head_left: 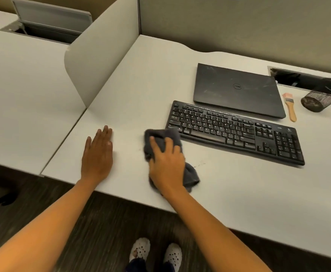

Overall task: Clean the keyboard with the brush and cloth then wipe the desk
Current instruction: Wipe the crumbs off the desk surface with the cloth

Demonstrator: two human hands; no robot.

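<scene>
A black keyboard (pixel 237 132) lies at an angle on the white desk (pixel 150 79). My right hand (pixel 165 165) presses a dark grey cloth (pixel 168 137) onto the desk just left of the keyboard's near corner, fingers curled over the bunched fabric. My left hand (pixel 98 154) rests flat on the desk further left, fingers straight, holding nothing. A small brush (pixel 290 107) with a wooden handle and pale bristles lies to the right of the laptop, apart from both hands.
A closed black laptop (pixel 237 89) lies behind the keyboard. A black mesh holder (pixel 321 100) lies tipped at the far right by a cable slot (pixel 298 78). A white divider panel (pixel 101 55) stands at the left. A few dark specks (pixel 200 164) lie near the cloth.
</scene>
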